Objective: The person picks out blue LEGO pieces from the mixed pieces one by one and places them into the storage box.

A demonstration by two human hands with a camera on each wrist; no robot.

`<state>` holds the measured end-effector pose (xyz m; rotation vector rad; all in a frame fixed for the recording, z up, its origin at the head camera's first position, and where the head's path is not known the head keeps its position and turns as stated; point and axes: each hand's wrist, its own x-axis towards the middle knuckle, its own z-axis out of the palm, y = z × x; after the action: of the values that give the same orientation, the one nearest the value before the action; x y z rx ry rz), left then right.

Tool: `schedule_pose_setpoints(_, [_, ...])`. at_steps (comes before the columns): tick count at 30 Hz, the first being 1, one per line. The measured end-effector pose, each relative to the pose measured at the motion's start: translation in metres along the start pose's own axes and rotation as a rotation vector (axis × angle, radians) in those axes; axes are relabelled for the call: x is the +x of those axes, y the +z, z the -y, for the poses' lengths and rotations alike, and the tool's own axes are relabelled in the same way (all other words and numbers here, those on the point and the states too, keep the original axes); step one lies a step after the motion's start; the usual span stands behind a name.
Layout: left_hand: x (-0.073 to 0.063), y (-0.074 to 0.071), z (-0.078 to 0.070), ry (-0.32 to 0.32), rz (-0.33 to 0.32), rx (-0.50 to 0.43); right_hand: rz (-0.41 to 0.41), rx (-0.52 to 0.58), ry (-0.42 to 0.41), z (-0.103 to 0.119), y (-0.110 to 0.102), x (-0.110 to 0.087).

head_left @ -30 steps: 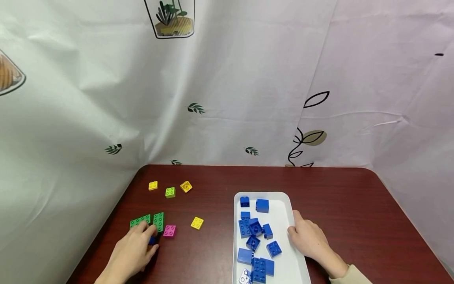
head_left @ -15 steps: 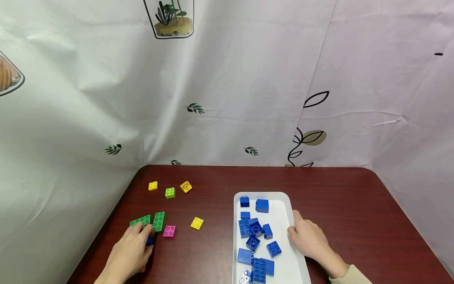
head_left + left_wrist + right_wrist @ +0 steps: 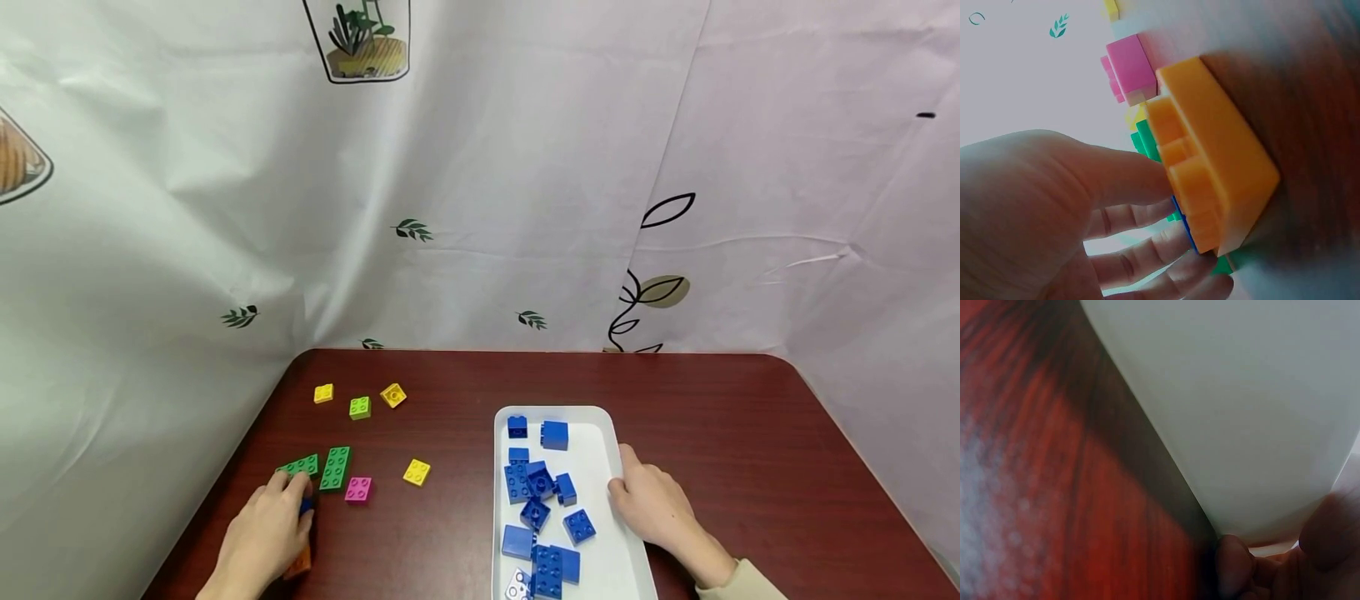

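My left hand (image 3: 258, 533) is low over the table's left side, its thumb and fingers around a blue brick (image 3: 305, 505) that mostly hides beneath them. Just under the thumb, an orange brick (image 3: 1222, 156) lies on the table, large in the left wrist view. Two green bricks (image 3: 335, 469) sit right beyond the fingertips, and a pink brick (image 3: 358, 490) is to their right. My right hand (image 3: 652, 504) grips the right rim of a white tray (image 3: 603, 567), thumb over the edge and fingers below. Several blue bricks (image 3: 579, 527) are spread in that tray.
Beyond the green bricks lie a lime brick (image 3: 360, 407) and two yellow ones (image 3: 393, 395). Another yellow brick (image 3: 416, 472) is between the pink one and the tray. The dark red table (image 3: 750, 433) ends at a hanging printed cloth (image 3: 480, 167).
My left hand has slid left and slightly toward me with the blue brick, uncovering more of the orange one. One green brick shifted slightly earlier. The right hand and tray stay put.
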<state>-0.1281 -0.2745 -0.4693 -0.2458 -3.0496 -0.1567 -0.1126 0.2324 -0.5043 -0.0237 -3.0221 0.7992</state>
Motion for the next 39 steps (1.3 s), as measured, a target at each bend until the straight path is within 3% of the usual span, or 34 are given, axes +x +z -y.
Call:
schedule_pose_setpoints(6, [0.003, 0.004, 0.004, 0.053, -0.058, -0.023, 0.001, -0.001, -0.002, 0.0, 0.0, 0.0])
schedule_pose_setpoints(12, [0.006, 0.006, 0.006, 0.064, -0.067, -0.042, 0.002, -0.001, 0.001, 0.0, 0.0, 0.0])
schedule_pose_setpoints(19, [0.008, -0.001, -0.001, 0.082, -0.12, -0.047, -0.002, -0.003, -0.006, -0.001, 0.0, 0.0])
schedule_pose_setpoints(28, [0.015, -0.008, -0.024, 0.178, -0.252, -0.067, 0.003, -0.004, -0.005, -0.001, 0.0, 0.001])
schedule_pose_setpoints(39, [0.032, -0.01, -0.073, 0.415, -0.318, -0.131, 0.009, -0.009, 0.005, 0.0, -0.001, 0.0])
